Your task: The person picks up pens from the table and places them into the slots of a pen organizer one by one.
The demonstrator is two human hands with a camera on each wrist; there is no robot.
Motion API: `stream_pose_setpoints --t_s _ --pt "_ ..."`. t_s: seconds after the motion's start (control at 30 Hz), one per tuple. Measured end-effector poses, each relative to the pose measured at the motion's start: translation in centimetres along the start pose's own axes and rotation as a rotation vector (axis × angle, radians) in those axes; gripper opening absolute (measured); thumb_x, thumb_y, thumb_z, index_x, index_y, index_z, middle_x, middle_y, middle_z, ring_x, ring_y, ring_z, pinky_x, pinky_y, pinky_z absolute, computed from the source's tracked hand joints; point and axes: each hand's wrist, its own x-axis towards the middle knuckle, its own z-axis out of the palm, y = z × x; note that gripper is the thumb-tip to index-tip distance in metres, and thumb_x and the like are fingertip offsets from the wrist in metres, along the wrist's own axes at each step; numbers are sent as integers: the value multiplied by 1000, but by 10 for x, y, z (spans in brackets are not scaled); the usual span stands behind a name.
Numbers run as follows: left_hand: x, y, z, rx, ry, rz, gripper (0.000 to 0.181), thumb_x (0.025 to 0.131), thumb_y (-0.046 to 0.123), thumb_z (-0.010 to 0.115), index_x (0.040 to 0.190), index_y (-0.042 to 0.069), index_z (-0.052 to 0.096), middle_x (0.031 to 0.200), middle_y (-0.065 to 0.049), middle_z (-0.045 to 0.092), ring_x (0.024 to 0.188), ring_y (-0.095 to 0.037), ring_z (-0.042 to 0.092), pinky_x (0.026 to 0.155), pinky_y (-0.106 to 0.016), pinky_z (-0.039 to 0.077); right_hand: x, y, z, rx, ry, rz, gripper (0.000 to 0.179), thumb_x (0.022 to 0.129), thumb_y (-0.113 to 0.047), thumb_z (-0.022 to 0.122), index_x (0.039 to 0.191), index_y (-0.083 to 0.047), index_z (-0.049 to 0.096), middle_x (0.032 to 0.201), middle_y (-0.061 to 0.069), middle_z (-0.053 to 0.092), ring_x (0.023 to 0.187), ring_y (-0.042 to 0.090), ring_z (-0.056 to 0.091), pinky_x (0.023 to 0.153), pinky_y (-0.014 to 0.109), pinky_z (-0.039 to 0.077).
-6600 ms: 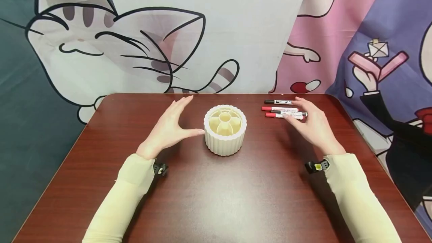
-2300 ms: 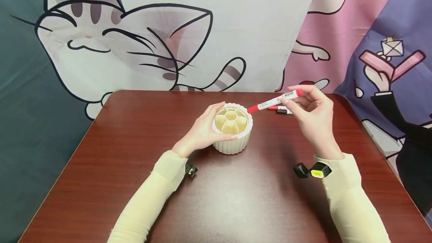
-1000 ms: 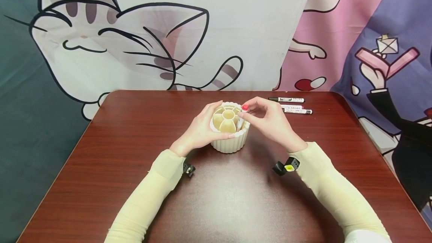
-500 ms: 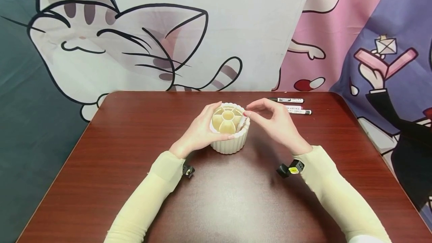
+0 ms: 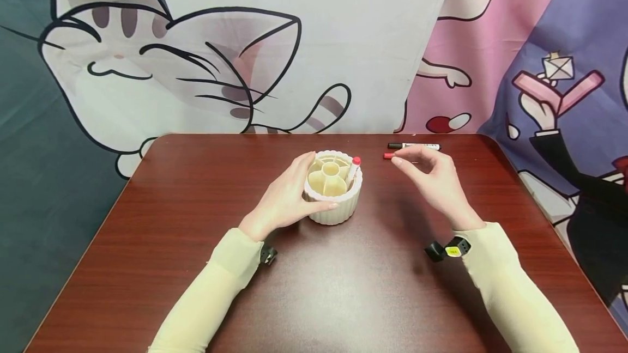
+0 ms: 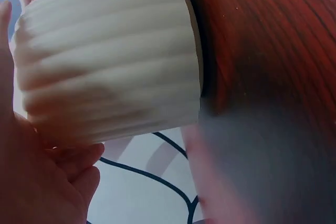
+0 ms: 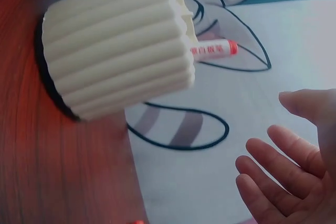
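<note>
A cream pen holder (image 5: 331, 208) with fluted sides and several compartments stands on the table. One red-capped whiteboard marker (image 5: 354, 169) leans in its right-hand compartment; in the right wrist view the white marker end (image 7: 212, 50) sticks out past the rim. My left hand (image 5: 282, 198) holds the holder from the left, thumb along the near side and fingers curved round the far side. My right hand (image 5: 436, 178) is off to the right, fingers loosely bent and holding nothing, over a red marker (image 5: 388, 156) that it mostly hides.
A black-capped marker (image 5: 414, 146) lies near the table's back edge, just beyond the right hand. The brown table (image 5: 324, 298) ends at a wall of cartoon-print cloth (image 5: 373, 42). A small black camera (image 5: 446, 249) sits on the right wrist.
The right hand lifted a red marker from the table, set it in the holder, let go and moved back right. The left hand came in from the left and took hold of the holder.
</note>
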Motion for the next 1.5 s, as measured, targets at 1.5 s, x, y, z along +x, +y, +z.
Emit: stream_pose_setpoints --t_s 1.5 --pt "11 -4 -2 -176 5 -53 117 66 61 90 158 14 35 153 -4 43 135 -20 44 110 -43 37 25 114 -92 -326 80 293 61 90 -54 73 131 -8 68 131 15 64 122 25 53 96 36 40"
